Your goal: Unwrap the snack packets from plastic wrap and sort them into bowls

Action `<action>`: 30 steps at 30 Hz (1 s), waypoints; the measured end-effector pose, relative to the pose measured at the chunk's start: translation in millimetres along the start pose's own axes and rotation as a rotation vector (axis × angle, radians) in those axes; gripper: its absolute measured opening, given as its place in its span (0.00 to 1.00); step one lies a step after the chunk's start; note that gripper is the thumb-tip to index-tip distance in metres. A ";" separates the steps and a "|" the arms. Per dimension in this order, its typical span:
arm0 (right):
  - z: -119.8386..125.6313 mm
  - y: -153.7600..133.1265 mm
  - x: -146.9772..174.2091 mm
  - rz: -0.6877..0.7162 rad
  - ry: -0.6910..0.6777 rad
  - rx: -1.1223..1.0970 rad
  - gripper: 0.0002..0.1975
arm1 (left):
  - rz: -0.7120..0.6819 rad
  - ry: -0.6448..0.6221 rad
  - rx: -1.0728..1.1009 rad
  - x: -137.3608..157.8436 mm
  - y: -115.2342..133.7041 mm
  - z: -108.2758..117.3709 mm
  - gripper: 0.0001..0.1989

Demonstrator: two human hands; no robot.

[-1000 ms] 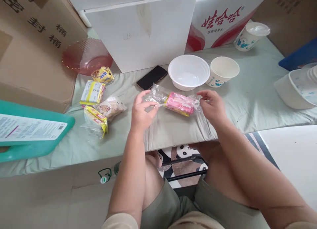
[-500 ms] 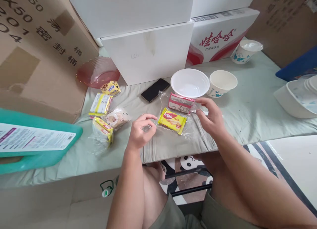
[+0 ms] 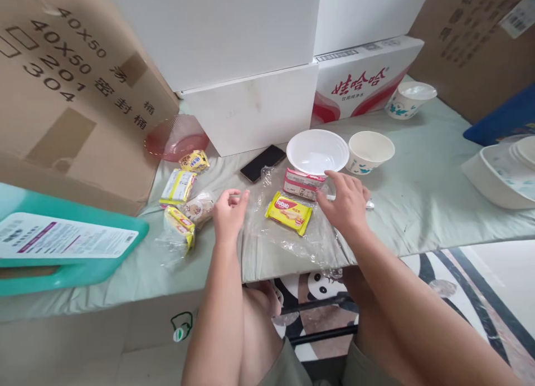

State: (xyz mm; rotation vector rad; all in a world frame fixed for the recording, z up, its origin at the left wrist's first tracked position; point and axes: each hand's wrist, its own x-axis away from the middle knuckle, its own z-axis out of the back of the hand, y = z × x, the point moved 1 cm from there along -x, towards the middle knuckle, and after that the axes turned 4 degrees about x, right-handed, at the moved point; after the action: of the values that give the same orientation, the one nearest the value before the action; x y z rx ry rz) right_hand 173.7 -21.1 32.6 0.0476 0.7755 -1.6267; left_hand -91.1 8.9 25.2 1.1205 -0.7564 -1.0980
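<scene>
while the yellow packet (image 3: pixel 288 213) lies on clear film (image 3: pixel 318 244), the pink packet (image 3: pixel 304 185) sits just beside it at one o'clock, near the white bowl (image 3: pixel 317 151). at nine o'clock of the yellow packet, the left hand (image 3: pixel 229 213) has thumb and fingertips close together; i cannot tell whether they pinch anything. at three, the right hand (image 3: pixel 346 203) keeps thumb and forefinger apart at the pink packet's end, any grip unclear. a phone (image 3: pixel 262 163) lies at eleven.
</scene>
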 end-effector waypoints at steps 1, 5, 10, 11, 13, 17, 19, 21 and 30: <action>-1.5 -0.3 0.4 -0.005 -0.029 -0.001 0.21 | 0.004 -0.021 0.004 -0.2 1.8 0.5 0.22; -2.3 -2.9 4.4 0.029 -0.101 -0.013 0.23 | 0.060 -0.293 -0.136 10.9 7.7 -2.6 0.22; -0.7 -20.5 8.6 0.140 -0.078 -0.059 0.16 | 0.082 -0.446 -0.298 30.6 11.8 -5.4 0.12; -1.0 -25.3 9.0 0.156 -0.081 -0.065 0.14 | 0.081 -0.439 -0.258 32.4 12.8 -6.0 0.13; -2.6 -33.8 9.3 0.163 -0.091 -0.049 0.13 | 0.069 -0.385 -0.134 34.0 15.9 -7.7 0.13; -8.9 -38.2 8.4 0.123 -0.136 0.068 0.22 | 0.150 -0.299 0.178 36.1 24.7 -12.3 0.10; -11.2 -34.5 8.2 0.126 -0.157 0.113 0.23 | 0.288 -0.317 0.294 38.1 28.6 -13.9 0.11; -12.1 -29.7 8.6 0.165 -0.166 0.116 0.19 | 0.409 -0.328 0.355 39.7 31.5 -13.5 0.13; -11.7 -30.1 23.9 0.352 -0.505 -0.154 0.30 | 0.652 -0.444 0.619 37.0 34.8 -10.9 0.14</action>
State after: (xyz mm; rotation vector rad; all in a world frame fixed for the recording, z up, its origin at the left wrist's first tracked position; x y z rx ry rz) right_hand 136.9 -35.8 26.5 -0.3101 0.4643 -1.1691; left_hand -59.5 -21.0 53.4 1.0073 -1.7548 -0.5507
